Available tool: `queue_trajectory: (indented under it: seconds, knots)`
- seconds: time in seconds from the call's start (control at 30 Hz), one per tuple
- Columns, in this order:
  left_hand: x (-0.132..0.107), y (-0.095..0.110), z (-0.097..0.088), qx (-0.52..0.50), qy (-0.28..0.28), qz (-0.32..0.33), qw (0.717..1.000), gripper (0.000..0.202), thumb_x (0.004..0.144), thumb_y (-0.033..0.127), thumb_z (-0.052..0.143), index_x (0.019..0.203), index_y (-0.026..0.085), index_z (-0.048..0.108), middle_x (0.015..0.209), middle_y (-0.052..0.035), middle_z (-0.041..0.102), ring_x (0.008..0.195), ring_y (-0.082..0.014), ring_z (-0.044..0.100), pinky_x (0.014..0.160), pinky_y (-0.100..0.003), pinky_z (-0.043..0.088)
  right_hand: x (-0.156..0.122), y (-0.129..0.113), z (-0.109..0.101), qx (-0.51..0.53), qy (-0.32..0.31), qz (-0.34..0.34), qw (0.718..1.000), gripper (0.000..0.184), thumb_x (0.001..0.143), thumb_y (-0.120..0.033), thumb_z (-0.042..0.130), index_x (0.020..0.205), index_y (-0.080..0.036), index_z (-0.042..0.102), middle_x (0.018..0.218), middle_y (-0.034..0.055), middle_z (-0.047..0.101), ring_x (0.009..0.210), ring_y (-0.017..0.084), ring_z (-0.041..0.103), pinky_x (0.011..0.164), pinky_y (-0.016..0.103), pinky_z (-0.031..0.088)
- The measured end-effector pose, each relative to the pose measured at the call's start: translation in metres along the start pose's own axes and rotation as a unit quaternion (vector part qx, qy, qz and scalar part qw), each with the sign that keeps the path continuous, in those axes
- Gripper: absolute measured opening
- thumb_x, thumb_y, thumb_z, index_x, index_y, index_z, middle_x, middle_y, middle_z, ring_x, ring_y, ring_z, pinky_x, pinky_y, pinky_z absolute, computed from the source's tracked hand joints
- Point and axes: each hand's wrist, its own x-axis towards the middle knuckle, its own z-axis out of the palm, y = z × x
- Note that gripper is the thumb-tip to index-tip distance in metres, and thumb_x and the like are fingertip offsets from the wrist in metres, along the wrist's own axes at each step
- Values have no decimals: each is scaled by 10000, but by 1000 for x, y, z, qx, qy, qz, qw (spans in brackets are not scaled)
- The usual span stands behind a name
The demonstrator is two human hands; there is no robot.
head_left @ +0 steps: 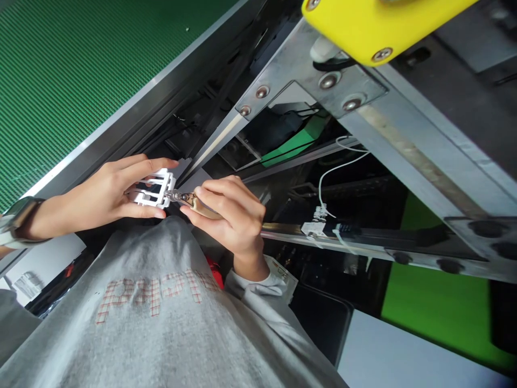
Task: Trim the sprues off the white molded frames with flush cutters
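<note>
My left hand [109, 191] pinches a small white plastic frame part [155, 189] between thumb and fingers, close to my chest. My right hand [230, 215] is closed around the tan handles of small pliers [189, 200], whose metal tip touches the right edge of the white part. A watch sits on my left wrist [18, 218]. My grey sweatshirt fills the lower view below both hands.
A green ribbed conveyor belt [68, 70] with a metal edge lies at the upper left. A bolted metal frame [319, 81] and a yellow housing [371, 27] hang above on the right. White wires and a connector [319, 223] sit on a rail to the right.
</note>
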Motion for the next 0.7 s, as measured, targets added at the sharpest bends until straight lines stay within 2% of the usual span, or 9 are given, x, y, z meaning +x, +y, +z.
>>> queue_trajectory:
  seconds: [0.17, 0.37, 0.47, 0.57, 0.7]
  knots:
    - [0, 0, 0, -2, 1, -2, 1000, 719, 897, 594, 718, 1474, 198, 554, 973, -76, 665, 648, -136, 559, 578, -245, 499, -1, 2, 2, 5, 7, -11, 1000, 215, 867, -238, 793, 1038, -197, 670, 915, 65, 754, 767, 197, 685, 664, 376, 585]
    - [0, 2, 1, -13, 0, -2, 1000, 681, 908, 605, 698, 1454, 223, 555, 997, -80, 673, 648, -141, 574, 551, -237, 493, -2, 3, 8, -1, 38, -20, 999, 199, 876, -266, 790, 1033, -216, 678, 895, 47, 778, 727, 187, 711, 619, 355, 572]
    - [0, 4, 1, -7, -1, 7, 1000, 672, 910, 613, 692, 1424, 201, 560, 1021, -90, 683, 720, -162, 622, 620, -253, 530, -2, 3, 10, 24, 58, -21, 998, 215, 857, -282, 812, 1006, -204, 678, 869, 55, 788, 707, 187, 732, 605, 341, 590]
    - [1, 3, 1, 11, -1, 9, 1000, 635, 911, 634, 678, 1346, 180, 584, 1042, -102, 689, 801, -190, 657, 715, -295, 567, -2, 4, 11, 76, 82, 6, 994, 208, 841, -268, 824, 982, -204, 686, 843, 47, 791, 701, 186, 749, 604, 326, 611]
    - [2, -1, -2, 52, 32, 48, 997, 575, 922, 629, 667, 1265, 177, 569, 1032, -99, 685, 814, -202, 661, 710, -320, 568, -2, 7, 8, 65, 100, 28, 993, 227, 828, -216, 822, 1024, -218, 708, 855, 35, 799, 724, 185, 751, 627, 322, 615]
